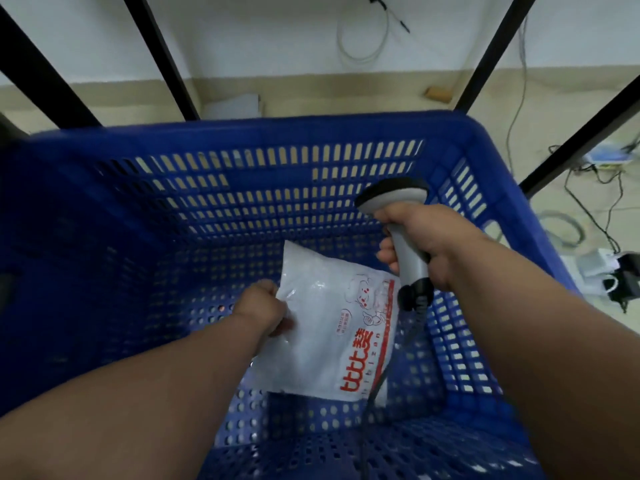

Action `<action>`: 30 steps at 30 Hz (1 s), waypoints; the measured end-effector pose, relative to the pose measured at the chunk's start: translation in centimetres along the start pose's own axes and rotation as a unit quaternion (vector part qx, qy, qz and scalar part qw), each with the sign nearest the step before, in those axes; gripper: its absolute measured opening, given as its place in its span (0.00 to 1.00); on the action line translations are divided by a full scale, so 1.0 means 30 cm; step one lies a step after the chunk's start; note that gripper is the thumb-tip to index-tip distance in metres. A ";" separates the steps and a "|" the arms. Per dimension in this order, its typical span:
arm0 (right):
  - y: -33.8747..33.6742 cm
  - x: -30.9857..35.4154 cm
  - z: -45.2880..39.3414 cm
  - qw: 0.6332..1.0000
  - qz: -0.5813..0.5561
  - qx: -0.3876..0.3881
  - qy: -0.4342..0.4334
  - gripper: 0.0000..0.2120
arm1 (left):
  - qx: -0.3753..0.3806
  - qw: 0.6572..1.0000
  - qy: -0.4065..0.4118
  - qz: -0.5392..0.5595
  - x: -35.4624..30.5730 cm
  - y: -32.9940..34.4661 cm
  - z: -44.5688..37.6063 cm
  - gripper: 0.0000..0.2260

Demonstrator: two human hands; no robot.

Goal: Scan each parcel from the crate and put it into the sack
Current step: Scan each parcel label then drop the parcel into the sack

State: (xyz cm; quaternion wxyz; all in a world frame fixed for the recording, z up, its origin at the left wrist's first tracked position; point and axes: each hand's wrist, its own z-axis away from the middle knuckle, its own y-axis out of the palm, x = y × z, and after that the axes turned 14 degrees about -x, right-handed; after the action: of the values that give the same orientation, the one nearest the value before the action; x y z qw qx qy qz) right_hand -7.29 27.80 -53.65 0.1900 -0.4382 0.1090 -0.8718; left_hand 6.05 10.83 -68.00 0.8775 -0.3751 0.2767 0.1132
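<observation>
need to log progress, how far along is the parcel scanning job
Done: cannot be counted, since no sack is in view. The blue slotted plastic crate shows only one parcel. In hand: the left hand grips that white plastic parcel with red print inside the crate, while the right hand holds the grey handheld barcode scanner above it. Left: scanning this parcel and sacking it.

Blue perforated crate, white parcel with red print, grey-black scanner.
</observation>
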 end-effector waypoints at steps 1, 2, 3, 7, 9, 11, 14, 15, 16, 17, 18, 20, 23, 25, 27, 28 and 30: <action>-0.017 0.023 0.024 1.000 0.000 -0.005 -0.009 0.12 | -0.013 1.000 0.010 0.018 -0.024 -0.031 0.025 0.11; -0.033 0.048 0.051 1.000 -0.001 -0.009 -0.019 0.13 | -0.023 0.999 0.030 0.033 -0.050 -0.063 0.048 0.12; -0.049 0.075 0.080 1.000 -0.003 -0.010 -0.029 0.13 | -0.027 0.997 0.056 0.039 -0.080 -0.098 0.075 0.11; -0.114 0.178 0.235 0.996 -0.027 -0.019 -0.077 0.12 | -0.031 0.987 0.121 0.096 -0.199 -0.251 0.209 0.08; -0.146 0.214 0.332 0.994 -0.040 -0.024 -0.101 0.13 | -0.056 0.979 0.157 0.115 -0.231 -0.339 0.296 0.10; -0.178 0.229 0.436 0.991 -0.063 -0.031 -0.116 0.12 | -0.107 0.963 0.228 0.092 -0.237 -0.414 0.369 0.08; -0.213 0.213 0.587 0.986 -0.092 -0.040 -0.135 0.11 | -0.195 0.931 0.300 0.070 -0.234 -0.510 0.475 0.21; -0.220 0.202 0.630 0.984 -0.102 -0.041 -0.142 0.11 | -0.213 0.925 0.305 0.079 -0.239 -0.542 0.512 0.26; -0.227 0.188 0.671 0.982 -0.111 -0.042 -0.146 0.10 | -0.231 0.918 0.308 0.098 -0.247 -0.574 0.548 0.31; -0.231 0.175 0.707 0.981 -0.119 -0.043 -0.146 0.09 | -0.239 0.914 0.301 0.130 -0.251 -0.606 0.577 0.35; -0.236 0.164 0.739 0.980 -0.128 -0.043 -0.144 0.09 | -0.240 0.912 0.288 0.165 -0.254 -0.637 0.603 0.39; -0.242 0.144 0.791 0.979 -0.139 -0.044 -0.141 0.08 | -0.199 0.919 0.241 0.240 -0.248 -0.697 0.648 0.43; -0.251 0.124 0.841 0.978 -0.123 -0.038 -0.164 0.09 | -0.108 0.924 0.192 0.312 -0.219 -0.762 0.683 0.25; -0.255 0.120 0.862 0.977 -0.103 -0.021 -0.186 0.10 | -0.072 0.918 0.174 0.348 -0.203 -0.794 0.707 0.15; -0.258 0.124 0.876 0.975 -0.084 -0.006 -0.204 0.09 | -0.051 0.906 0.163 0.388 -0.197 -0.817 0.716 0.11; -0.259 0.128 0.879 0.975 -0.076 -0.002 -0.210 0.09 | -0.045 0.899 0.160 0.404 -0.199 -0.825 0.717 0.10; -0.254 0.138 0.886 0.975 -0.068 0.011 -0.212 0.09 | -0.036 0.887 0.153 0.435 -0.203 -0.834 0.715 0.09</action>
State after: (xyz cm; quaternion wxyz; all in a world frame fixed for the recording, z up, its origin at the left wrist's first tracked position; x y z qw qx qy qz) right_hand 10.07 32.30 -32.21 0.1534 -0.6176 0.0265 -0.7710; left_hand 19.80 9.00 -37.48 0.6732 -0.2607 0.5386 0.4345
